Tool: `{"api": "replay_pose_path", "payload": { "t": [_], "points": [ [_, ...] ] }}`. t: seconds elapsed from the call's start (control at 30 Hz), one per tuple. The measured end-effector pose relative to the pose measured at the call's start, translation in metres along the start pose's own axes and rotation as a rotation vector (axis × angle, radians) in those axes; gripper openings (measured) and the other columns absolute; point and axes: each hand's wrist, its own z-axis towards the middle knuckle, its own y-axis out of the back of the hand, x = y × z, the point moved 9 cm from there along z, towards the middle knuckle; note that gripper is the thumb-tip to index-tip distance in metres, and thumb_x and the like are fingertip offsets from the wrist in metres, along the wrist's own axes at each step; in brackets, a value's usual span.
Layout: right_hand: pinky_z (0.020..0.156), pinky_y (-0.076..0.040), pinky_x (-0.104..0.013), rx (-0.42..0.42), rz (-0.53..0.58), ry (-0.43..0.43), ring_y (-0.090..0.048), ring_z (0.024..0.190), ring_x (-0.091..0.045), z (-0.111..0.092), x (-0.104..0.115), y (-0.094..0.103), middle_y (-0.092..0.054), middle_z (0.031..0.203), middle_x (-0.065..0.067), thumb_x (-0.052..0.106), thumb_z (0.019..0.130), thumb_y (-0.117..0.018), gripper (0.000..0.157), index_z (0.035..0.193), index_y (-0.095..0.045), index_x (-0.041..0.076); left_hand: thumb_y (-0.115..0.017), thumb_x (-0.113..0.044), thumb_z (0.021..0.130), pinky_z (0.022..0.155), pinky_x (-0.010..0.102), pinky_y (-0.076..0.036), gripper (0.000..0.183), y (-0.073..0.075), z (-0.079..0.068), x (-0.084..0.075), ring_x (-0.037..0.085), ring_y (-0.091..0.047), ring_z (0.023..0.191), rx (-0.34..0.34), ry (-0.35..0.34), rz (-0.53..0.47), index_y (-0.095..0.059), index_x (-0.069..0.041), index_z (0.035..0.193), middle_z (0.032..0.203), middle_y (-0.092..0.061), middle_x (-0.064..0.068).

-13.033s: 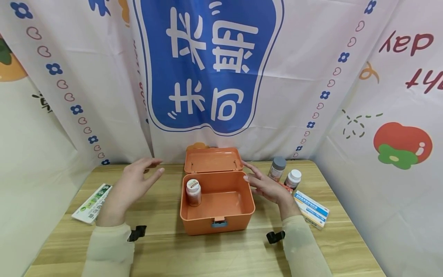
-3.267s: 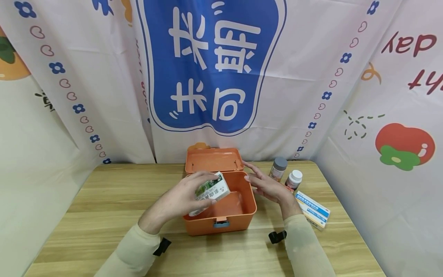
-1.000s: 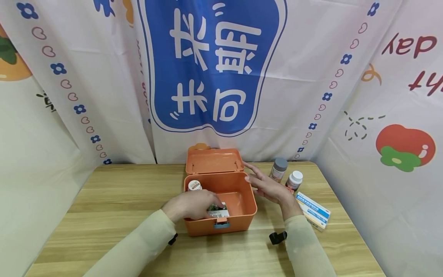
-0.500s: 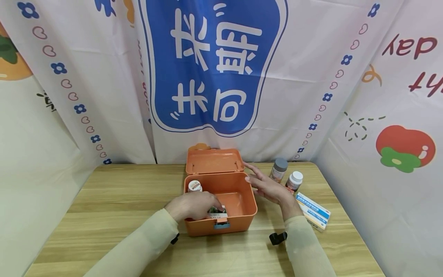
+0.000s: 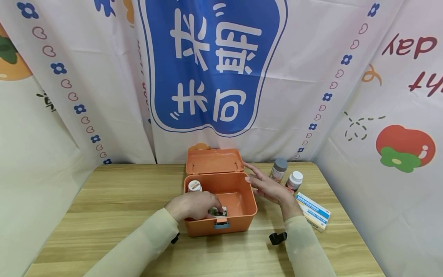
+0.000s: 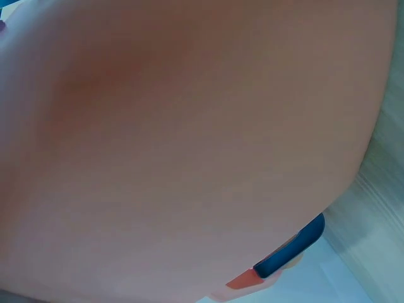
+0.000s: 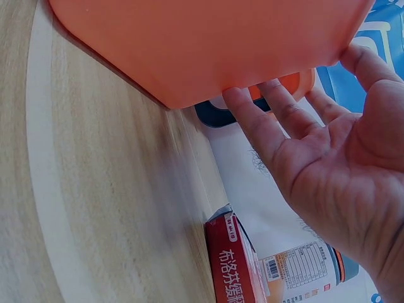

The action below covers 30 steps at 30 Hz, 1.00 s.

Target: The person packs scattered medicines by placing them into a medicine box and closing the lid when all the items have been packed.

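Behind everything, a white printed cloth with a blue panel. In front of it, a wood-grain worktop. Mid-worktop, an orange box, lid open toward the cloth. Dipped into the front left of the box, the left hand; at the right side of the box, the right hand, fingers spread apart, tips touching the outside. Near the right hand, on its right, a blue-and-white carton. Inside the box, near its front, a green-and-white carton, partly covered by the left fingers; impossible to tell whether clamped on it. Upright behind the left hand, a white-capped bottle. Beyond the right hand, near each other, a grey-capped bottle and a dark, white-lidded bottle.
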Motion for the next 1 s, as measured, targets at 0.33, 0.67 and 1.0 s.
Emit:
{"api": "replay_pose_path", "payload": {
  "t": [0.33, 0.67, 1.0],
  "points": [
    [0.114, -0.055, -0.044, 0.004, 0.002, 0.005, -0.053, 0.148, -0.03, 0.0, 0.001, -0.001, -0.042, 0.168, -0.009, 0.032, 0.112, -0.053, 0.066, 0.165, -0.017, 0.051, -0.074, -0.034, 0.099, 0.106, 0.037, -0.059, 0.037, 0.014, -0.009, -0.006, 0.017, -0.069, 0.122, -0.039, -0.044, -0.036, -0.074, -0.02, 0.133, 0.132, -0.074, -0.003],
    [0.116, -0.054, -0.046, 0.0, -0.005, -0.001, -0.051, 0.15, -0.031, 0.0, 0.001, -0.001, -0.041, 0.168, -0.008, 0.034, 0.112, -0.054, 0.066, 0.164, -0.018, 0.052, -0.074, -0.043, 0.098, 0.109, 0.04, -0.059, 0.045, 0.038, -0.026, 0.004, 0.018, -0.069, 0.125, -0.134, -0.02, -0.164, -0.068, -0.027, 0.14, 0.14, -0.07, -0.007],
    [0.118, -0.053, -0.046, 0.001, -0.009, 0.003, -0.047, 0.153, -0.032, -0.001, 0.0, -0.001, -0.041, 0.168, -0.007, 0.034, 0.112, -0.054, 0.066, 0.164, -0.018, 0.053, -0.066, -0.049, 0.103, 0.109, 0.041, -0.058, 0.037, 0.053, -0.038, 0.021, 0.01, -0.067, 0.121, -0.247, -0.012, -0.27, -0.069, -0.034, 0.136, 0.137, -0.07, -0.012]
  ]
}}
